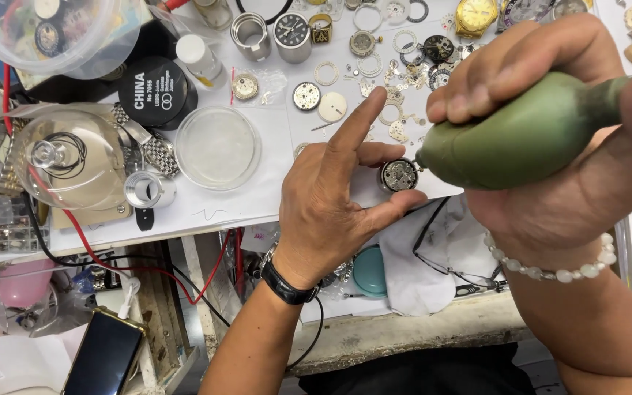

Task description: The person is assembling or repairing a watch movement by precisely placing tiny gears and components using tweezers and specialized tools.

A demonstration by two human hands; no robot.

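Dust-blowing is what the hands are about at the centre of the frame. The left hand (334, 201) pinches a small round watch movement (399, 175) between thumb and middle finger, with the forefinger lifted straight and clear of it. The movement sits just above the near edge of the white worktop (272, 194), its gears facing up and bare: no dial, no hands and no case are fitted on it.

The right hand (550, 139), at the right of the frame, is wrapped around a green rubber blower bulb (521, 135), fingers curled tight together over the top and the thumb hidden beneath. The bulb's narrow end is aimed at the movement and is almost touching it. Whether the bulb is being squeezed hard cannot be told.

As far as this shows, the movement is out of its case and being cleaned, and I judge assembly has not begun. Loose dials, rings and plates (396, 80) lie scattered across the upper centre. A steel watch case (292, 36) stands at the top, a clear round dish (217, 146) lies left of centre, and a glass dome cover (71, 157) sits at the left. A dark phone (104, 355) lies at the lower left.
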